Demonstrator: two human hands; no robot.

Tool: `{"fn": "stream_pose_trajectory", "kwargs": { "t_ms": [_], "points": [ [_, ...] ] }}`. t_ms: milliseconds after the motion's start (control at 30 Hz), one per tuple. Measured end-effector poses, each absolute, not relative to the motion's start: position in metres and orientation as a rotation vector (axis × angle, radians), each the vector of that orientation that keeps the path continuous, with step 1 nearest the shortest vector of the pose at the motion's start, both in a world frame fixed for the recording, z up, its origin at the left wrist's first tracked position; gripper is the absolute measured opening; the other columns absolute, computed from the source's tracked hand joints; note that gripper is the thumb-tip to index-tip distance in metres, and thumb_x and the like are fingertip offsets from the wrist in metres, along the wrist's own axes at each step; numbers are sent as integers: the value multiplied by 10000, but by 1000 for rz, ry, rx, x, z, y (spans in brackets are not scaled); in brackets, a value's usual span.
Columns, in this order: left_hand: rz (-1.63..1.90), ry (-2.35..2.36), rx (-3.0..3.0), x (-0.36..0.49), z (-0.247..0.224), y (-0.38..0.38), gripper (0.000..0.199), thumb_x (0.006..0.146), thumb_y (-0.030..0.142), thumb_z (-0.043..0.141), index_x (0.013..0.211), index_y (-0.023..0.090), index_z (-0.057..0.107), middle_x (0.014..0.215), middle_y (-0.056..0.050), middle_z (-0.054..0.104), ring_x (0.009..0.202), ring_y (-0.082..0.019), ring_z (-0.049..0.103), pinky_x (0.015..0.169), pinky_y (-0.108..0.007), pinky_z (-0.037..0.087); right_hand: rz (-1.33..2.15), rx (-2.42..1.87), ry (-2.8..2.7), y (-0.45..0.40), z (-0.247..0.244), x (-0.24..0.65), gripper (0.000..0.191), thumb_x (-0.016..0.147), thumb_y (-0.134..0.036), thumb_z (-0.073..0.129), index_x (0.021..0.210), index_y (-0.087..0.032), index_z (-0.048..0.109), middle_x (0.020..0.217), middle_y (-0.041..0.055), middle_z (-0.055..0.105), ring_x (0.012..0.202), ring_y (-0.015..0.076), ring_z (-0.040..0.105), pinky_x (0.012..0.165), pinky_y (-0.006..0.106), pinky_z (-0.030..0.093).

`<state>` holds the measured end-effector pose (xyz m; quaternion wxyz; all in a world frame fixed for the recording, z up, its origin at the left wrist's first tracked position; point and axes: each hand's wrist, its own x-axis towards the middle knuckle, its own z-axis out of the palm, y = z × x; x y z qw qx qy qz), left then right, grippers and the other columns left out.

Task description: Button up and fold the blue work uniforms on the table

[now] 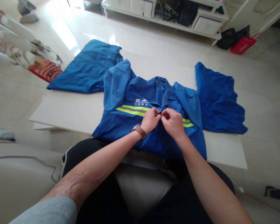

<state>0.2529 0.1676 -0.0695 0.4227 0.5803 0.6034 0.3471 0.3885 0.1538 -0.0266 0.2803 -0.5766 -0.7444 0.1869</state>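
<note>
A blue work jacket (133,124) with a collar, a white chest logo and a yellow-and-grey reflective stripe lies front up before me, its lower edge towards my lap. My left hand (151,119), with a brown-strapped watch on the wrist, pinches the jacket's front opening at the height of the stripe. Right beside it, my right hand (173,122) pinches the other side of the same opening. The fingertips of both hands nearly meet there. Whatever small fastening lies between them is hidden by the fingers.
The jacket rests on a low white table (70,107). A folded blue garment (86,68) lies at the left and another blue cloth (220,99) at the right. Beyond stand a white cabinet (177,23) and a red bag (244,44). A red-striped KFC bag (45,70) is at the left.
</note>
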Motion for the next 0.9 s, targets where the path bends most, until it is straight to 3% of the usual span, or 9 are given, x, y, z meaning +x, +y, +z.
{"fn": "stream_pose_trajectory", "kwargs": {
  "t_ms": [367,733,900],
  "points": [
    [874,1510,1564,255,-71,162,50,946,156,576,971,196,592,910,-30,672,852,-178,614,844,-330,491,492,-1597,-1999,154,-23,390,134,843,-173,536,791,-243,639,812,37,690,740,215,636,718,324,485],
    [863,1409,1536,250,-68,167,68,927,112,591,933,179,601,840,-11,666,804,-157,610,795,-295,484,503,-1596,-1982,155,-25,388,109,852,-193,542,841,-240,639,840,36,693,756,214,645,717,323,475],
    [800,1372,1561,244,-56,164,106,977,224,569,908,171,630,858,-44,701,804,-171,632,770,-295,496,510,-1607,-1933,159,-25,384,149,858,-218,560,976,-238,648,883,45,687,792,227,639,769,344,503]
  ]
}}
